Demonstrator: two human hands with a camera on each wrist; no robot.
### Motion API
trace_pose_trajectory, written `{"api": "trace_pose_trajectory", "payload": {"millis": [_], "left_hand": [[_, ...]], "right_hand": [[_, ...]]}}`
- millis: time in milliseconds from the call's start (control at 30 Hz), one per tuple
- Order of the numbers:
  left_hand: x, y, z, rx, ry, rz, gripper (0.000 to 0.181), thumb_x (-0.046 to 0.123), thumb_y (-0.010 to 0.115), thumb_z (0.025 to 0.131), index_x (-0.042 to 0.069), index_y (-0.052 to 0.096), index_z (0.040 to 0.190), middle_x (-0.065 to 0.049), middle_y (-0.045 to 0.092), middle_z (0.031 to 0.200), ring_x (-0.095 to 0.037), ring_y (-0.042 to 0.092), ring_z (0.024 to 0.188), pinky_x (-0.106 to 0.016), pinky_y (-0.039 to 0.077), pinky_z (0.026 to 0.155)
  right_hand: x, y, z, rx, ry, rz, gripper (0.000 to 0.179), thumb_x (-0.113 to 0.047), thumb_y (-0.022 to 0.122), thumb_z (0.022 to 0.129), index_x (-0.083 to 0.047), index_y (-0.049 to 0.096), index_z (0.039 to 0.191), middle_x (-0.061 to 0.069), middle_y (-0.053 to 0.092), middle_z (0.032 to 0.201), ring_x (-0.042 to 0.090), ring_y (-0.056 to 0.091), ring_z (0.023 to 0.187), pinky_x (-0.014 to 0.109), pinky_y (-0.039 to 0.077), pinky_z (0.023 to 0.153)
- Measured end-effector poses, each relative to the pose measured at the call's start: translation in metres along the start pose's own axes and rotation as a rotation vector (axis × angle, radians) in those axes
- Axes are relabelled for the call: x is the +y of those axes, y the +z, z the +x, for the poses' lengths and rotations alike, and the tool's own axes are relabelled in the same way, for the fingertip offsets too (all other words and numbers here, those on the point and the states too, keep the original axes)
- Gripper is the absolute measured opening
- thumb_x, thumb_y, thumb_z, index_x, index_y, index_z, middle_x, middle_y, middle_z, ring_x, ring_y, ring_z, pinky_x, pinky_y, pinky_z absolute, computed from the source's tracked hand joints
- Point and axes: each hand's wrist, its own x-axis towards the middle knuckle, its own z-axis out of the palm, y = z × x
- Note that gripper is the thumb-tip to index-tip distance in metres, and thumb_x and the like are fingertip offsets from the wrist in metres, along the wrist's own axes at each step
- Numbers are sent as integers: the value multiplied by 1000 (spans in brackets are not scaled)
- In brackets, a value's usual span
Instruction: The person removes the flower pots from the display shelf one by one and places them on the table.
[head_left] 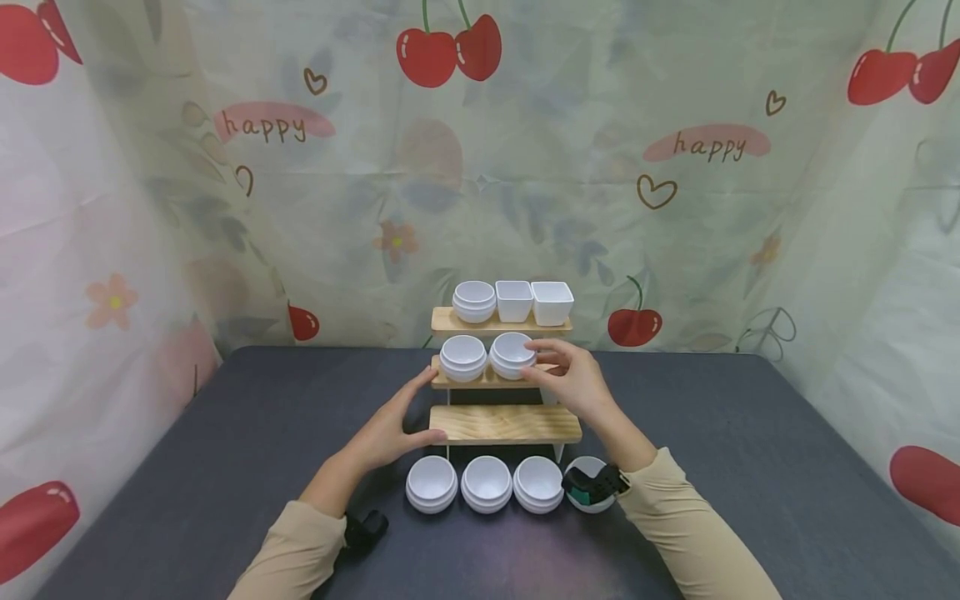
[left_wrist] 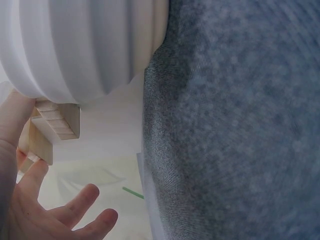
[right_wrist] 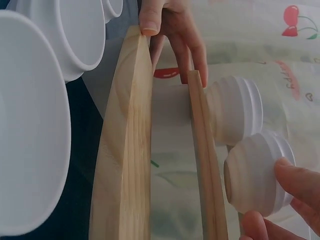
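Note:
My right hand [head_left: 576,379] pinches a round ribbed white bowl [head_left: 513,357] at the right of the middle shelf [head_left: 480,386] of a three-tier wooden stand. In the right wrist view, thumb and fingers meet the side of this bowl [right_wrist: 257,175], whose base is close to the shelf. Another round white bowl [head_left: 462,358] sits just left of it. At the stand's left side, my left hand [head_left: 382,429] has its thumb at the bottom shelf [head_left: 506,425] and its fingers reaching the middle shelf's end. Its fingers [left_wrist: 82,200] look fairly straight and spread in the left wrist view.
The top shelf [head_left: 487,326] carries one round bowl [head_left: 474,302] and two square white bowls [head_left: 514,302]. Several round bowls [head_left: 487,484] stand in a row before the stand, the rightmost partly behind my right wrist's black strap. Dark cloth [head_left: 300,400] covers the table; a printed curtain hangs behind.

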Motion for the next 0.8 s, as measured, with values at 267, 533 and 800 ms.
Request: {"api": "trace_pose_trajectory", "payload": {"millis": [267, 533, 800], "left_hand": [[-2, 1, 0, 4, 7, -5, 92, 36, 75, 77, 23, 19, 149, -6, 17, 158, -32, 17, 145, -58, 22, 113], [-2, 1, 1, 6, 7, -7, 92, 35, 76, 77, 22, 20, 149, -6, 17, 158, -32, 18, 145, -57, 22, 113], [-1, 1, 0, 3, 2, -10, 93, 34, 76, 76, 22, 20, 149, -6, 18, 158, -31, 18, 145, -57, 22, 113]], "right_hand": [[0, -5, -3, -7, -9, -5, 39, -19, 73, 81, -10, 63, 118, 21, 67, 112, 25, 67, 83, 24, 53, 67], [3, -12, -6, -11, -13, 0, 40, -20, 73, 81, -9, 63, 118, 22, 66, 112, 25, 67, 84, 23, 51, 68], [6, -17, -10, -9, -4, 8, 41, -21, 74, 80, -11, 63, 119, 19, 67, 112, 24, 68, 85, 24, 52, 70]]}}
